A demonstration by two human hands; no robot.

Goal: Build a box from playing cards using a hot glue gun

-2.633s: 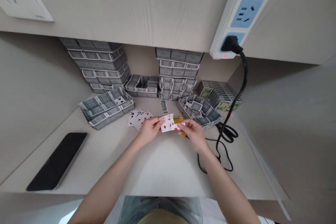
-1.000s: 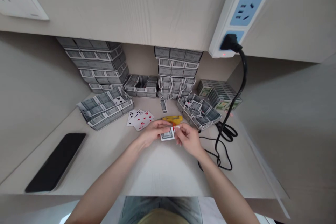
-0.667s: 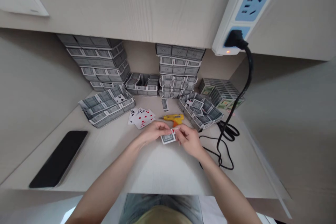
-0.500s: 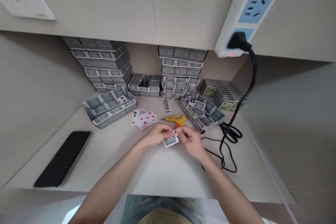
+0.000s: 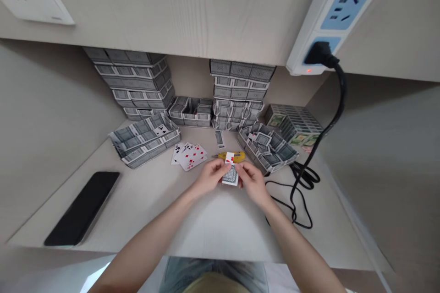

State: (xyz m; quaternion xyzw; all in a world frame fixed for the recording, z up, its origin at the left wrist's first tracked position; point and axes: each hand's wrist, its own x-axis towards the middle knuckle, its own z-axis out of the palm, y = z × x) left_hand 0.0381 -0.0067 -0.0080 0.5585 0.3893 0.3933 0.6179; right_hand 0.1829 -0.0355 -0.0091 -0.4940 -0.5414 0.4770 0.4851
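Observation:
Between both hands is a playing card (image 5: 230, 176), its patterned back toward me and one end bent so that a white strip with red hearts shows at the top. My left hand (image 5: 210, 177) pinches its left edge, thumb on top. Opposite it, my right hand (image 5: 251, 180) grips the right edge. Just beyond the fingers lies a yellow glue gun (image 5: 238, 156), partly covered by the card and hands. Several face-up playing cards (image 5: 192, 157) are fanned left of it, and a folded card piece (image 5: 219, 138) rests behind.
Card-built trays stand left (image 5: 147, 142) and right (image 5: 271, 158), the right one holding folded cards. Card-box stacks (image 5: 240, 91) rise at the back. A black phone (image 5: 82, 208) lies front left. A black cable (image 5: 338, 110) runs from the power strip (image 5: 330, 23) onto the table.
The card has turned upright, and its bent end with red hearts now points away from me. Both hands have shifted around to its sides. The view has moved slightly.

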